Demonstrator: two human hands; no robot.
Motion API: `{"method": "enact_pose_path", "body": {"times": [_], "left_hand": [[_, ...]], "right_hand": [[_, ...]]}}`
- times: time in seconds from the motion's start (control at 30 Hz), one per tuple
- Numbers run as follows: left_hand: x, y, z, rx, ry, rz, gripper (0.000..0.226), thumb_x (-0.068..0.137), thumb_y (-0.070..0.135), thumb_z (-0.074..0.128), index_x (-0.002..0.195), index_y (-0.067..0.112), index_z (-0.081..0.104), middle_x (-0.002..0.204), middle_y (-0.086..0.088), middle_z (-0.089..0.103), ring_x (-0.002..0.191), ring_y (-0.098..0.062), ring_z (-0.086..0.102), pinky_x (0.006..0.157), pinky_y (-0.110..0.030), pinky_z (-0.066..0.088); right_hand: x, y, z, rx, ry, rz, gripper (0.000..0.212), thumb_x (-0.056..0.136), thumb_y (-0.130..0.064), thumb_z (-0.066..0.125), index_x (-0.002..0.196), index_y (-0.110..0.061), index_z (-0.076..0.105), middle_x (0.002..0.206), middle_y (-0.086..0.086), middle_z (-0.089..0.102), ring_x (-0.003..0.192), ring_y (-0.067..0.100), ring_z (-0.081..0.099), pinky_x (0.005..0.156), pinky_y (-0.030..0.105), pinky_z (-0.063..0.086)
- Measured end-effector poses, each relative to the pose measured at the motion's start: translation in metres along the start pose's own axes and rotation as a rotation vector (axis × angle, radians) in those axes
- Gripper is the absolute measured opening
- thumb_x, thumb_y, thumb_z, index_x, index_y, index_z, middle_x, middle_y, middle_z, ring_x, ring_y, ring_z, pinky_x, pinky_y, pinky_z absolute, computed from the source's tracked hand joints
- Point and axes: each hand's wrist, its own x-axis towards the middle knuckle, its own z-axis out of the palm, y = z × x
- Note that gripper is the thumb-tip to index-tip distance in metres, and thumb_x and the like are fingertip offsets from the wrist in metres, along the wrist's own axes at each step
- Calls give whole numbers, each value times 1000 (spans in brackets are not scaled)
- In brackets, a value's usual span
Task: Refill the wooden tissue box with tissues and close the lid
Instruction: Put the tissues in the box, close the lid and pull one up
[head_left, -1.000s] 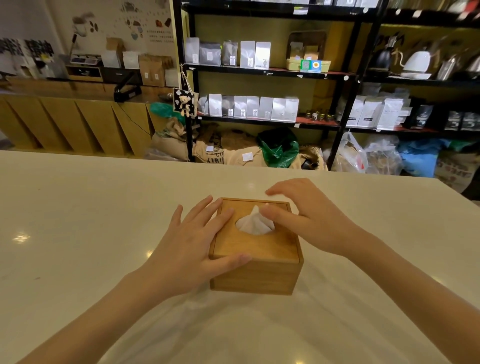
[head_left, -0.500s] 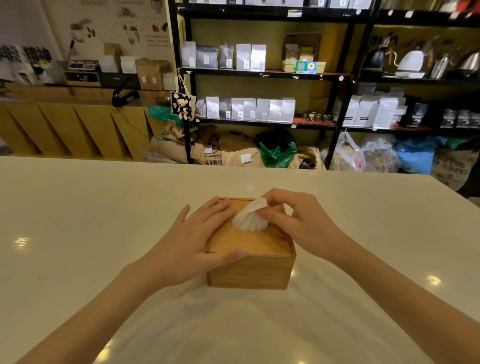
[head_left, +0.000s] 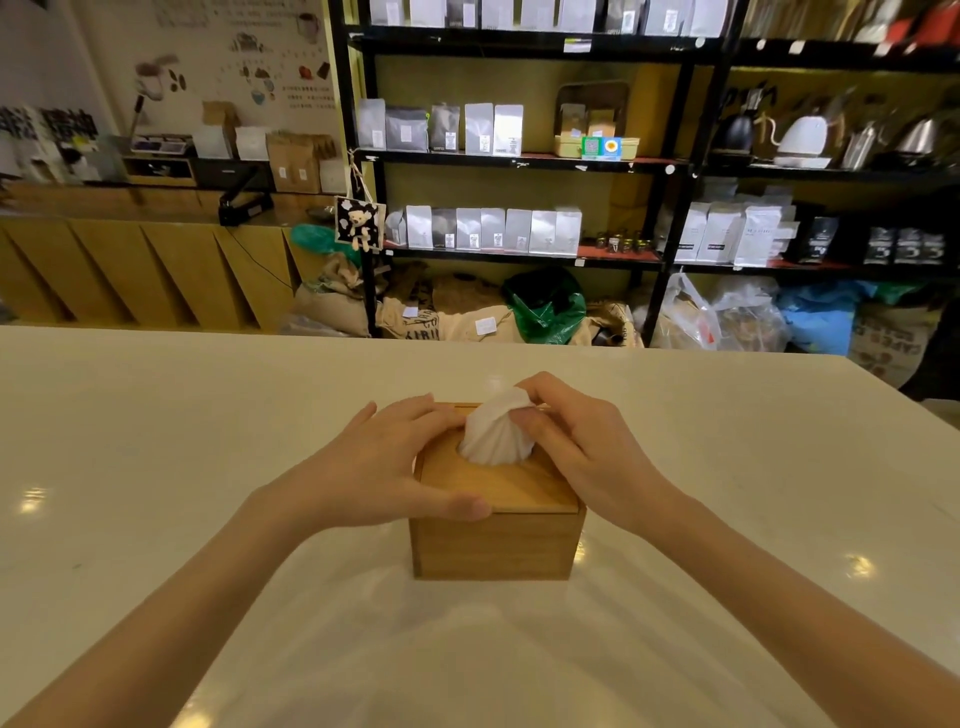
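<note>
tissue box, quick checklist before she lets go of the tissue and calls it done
1. Lid seated flat on the wooden tissue box: ok at the near and right edges; the left edge is hidden under the left hand, so cannot tell there.
2. Tissue drawn up through the lid's opening: ok, a white peak stands above it.
3. Right hand pinching the tissue's tip: ok, fingers closed on it.
4. Left hand steadying the box: ok, palm over the lid, thumb on the front edge.
5. Box resting flat on the white table: ok.
6. Box filled inside: cannot tell, lid covers it.
</note>
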Motion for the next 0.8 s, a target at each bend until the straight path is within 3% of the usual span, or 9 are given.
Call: {"method": "enact_pose_path", "body": {"times": [0.1, 0.2, 0.27, 0.37, 0.43, 0.53, 0.6, 0.7, 0.8], "left_hand": [[12, 6, -11, -270, 37, 12, 67, 73, 57, 62, 133, 37, 38, 131, 11, 45, 125, -10, 38, 90, -18, 35], [23, 9, -15, -508, -19, 76, 40, 81, 34, 62, 119, 36, 49, 112, 22, 52, 104, 3, 49, 73, -9, 40], [27, 9, -12, -526, -42, 101, 34, 81, 29, 65, 114, 29, 57, 107, 18, 59, 97, 2, 55, 72, -8, 45], [29, 6, -8, -558, 14, 101, 28, 79, 27, 68, 105, 31, 59, 103, 15, 62, 95, -2, 58, 76, -12, 49], [29, 6, -6, -569, 41, 106, 25, 81, 27, 65, 105, 31, 59, 104, 14, 63, 99, -4, 58, 83, -18, 49], [28, 6, -2, -544, 55, 105, 19, 85, 31, 58, 104, 31, 60, 100, 12, 63, 98, -8, 58, 87, -25, 47], [27, 6, -1, -583, 71, 107, 13, 85, 30, 58, 97, 30, 62, 96, 8, 64, 94, -11, 59, 84, -26, 49], [25, 4, 2, -740, 151, 108, 10, 82, 20, 63, 91, 24, 64, 95, 5, 67, 89, -8, 64, 78, -20, 53], [22, 1, 4, -846, 230, 142, 12, 78, 12, 66, 82, 24, 64, 96, 11, 67, 86, 1, 65, 74, -11, 53]], "right_hand": [[1, 0, -2, 11, -22, -10, 14, 95, -23, 41, 102, -27, 52, 93, -6, 62, 88, 4, 55, 74, 18, 45], [1, 3, -4, 36, -56, 3, 13, 94, -25, 42, 102, -33, 48, 92, -19, 58, 90, -3, 56, 77, 13, 47], [0, 5, -6, 50, -56, 34, 17, 92, -28, 48, 106, -37, 45, 95, -22, 57, 93, -5, 56, 80, 11, 48], [-1, 9, -8, 46, -59, 85, 44, 83, -26, 63, 119, -35, 42, 107, -20, 52, 97, -5, 53, 81, 3, 45], [-1, 12, -9, 38, -57, 121, 56, 79, -25, 68, 128, -28, 42, 118, -15, 46, 105, 0, 50, 87, 8, 45], [1, 14, -10, -4, -76, 151, 45, 79, -27, 68, 122, -20, 55, 125, -8, 46, 114, 8, 47, 98, 24, 44], [3, 14, -11, 11, -73, 180, 34, 79, -26, 67, 112, -16, 62, 128, -7, 47, 115, 9, 47, 99, 27, 44], [3, 14, -11, 94, 15, 174, 16, 81, -21, 65, 95, -14, 66, 119, -9, 52, 108, 8, 51, 94, 22, 46], [0, 16, -10, 31, 82, 121, 14, 81, -23, 64, 93, -15, 66, 112, -16, 53, 105, 4, 52, 86, 11, 43]]}}
